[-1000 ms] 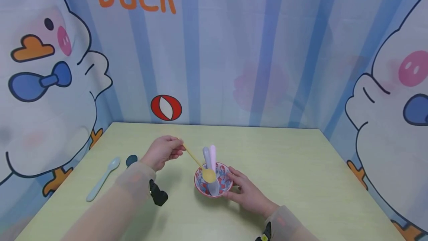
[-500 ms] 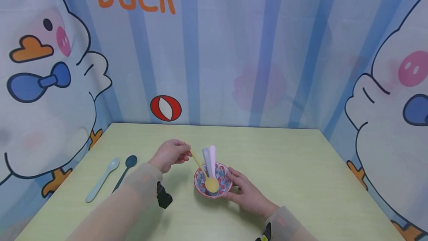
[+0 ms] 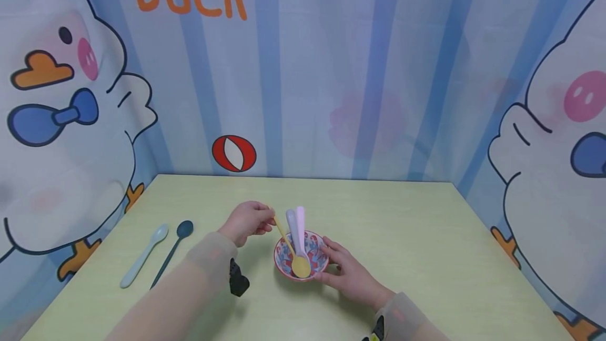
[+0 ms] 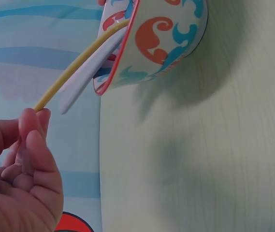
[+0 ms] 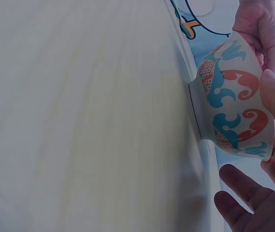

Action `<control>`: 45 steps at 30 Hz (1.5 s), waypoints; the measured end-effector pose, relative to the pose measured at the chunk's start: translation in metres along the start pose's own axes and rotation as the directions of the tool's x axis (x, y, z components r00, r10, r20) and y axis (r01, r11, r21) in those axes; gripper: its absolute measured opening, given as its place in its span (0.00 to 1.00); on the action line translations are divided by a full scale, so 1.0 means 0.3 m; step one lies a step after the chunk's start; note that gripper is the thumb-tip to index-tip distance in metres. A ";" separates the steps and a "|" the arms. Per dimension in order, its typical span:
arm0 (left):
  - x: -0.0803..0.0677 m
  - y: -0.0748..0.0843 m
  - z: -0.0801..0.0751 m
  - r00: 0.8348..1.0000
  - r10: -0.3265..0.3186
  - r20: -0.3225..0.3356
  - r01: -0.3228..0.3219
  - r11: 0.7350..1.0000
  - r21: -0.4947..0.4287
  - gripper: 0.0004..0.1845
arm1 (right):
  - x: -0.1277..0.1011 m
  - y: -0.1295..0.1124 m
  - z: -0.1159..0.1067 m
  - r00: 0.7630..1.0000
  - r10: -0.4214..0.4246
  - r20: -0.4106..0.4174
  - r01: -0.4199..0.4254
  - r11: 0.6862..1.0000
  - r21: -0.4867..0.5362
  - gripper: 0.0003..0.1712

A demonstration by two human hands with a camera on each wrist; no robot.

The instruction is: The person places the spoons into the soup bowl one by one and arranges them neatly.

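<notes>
My left hand [image 3: 247,221] pinches the handle end of a yellow spoon [image 3: 301,266] between thumb and fingers. The spoon's round head lies inside a patterned bowl [image 3: 318,249] with a red rim. Two more spoons lean in it, a greyish-purple spoon [image 3: 292,225] and a pink spoon [image 3: 300,220], handles up over the far rim. My right hand [image 3: 352,275] holds the bowl's right side, thumb near the front and fingers at the rim. From the right wrist, the bowl [image 5: 243,101] shows red and teal swirls outside, with two fingers spread away from it.
On the table's left lie a light blue spoon [image 3: 144,257] and a dark teal spoon [image 3: 172,251], side by side; my left forearm passes close by them. A pale yellow-green table [image 3: 402,236] runs back to a striped duck-print curtain [image 3: 322,67].
My left hand has moved right and slightly nearer, lowering the yellow spoon's head from above the bowl to its near inner side. The right hand and bowl have stayed put.
</notes>
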State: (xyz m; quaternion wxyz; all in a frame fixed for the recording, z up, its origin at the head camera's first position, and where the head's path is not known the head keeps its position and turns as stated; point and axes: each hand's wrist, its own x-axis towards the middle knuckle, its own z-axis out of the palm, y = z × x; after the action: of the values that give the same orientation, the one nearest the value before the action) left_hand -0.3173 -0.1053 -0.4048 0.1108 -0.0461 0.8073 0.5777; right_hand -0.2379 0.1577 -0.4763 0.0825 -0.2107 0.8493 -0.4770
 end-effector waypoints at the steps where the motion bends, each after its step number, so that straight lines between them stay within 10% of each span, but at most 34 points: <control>1: 0.003 -0.001 0.004 1.000 0.000 -0.001 0.000 1.000 -0.005 0.15 | 0.001 0.001 0.001 1.000 0.000 -0.001 0.000 1.000 -0.005 0.42; 45: 0.075 -0.045 0.086 0.996 -0.078 -0.033 0.078 0.997 0.006 0.16 | 0.003 0.013 0.001 1.000 -0.017 0.001 0.017 1.000 -0.010 0.44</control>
State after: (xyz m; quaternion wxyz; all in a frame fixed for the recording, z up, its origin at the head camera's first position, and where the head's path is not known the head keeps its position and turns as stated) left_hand -0.3333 -0.0841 -0.4305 0.1201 -0.0866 0.8087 0.5693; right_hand -0.2398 0.1588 -0.4799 0.0778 -0.2187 0.8497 -0.4734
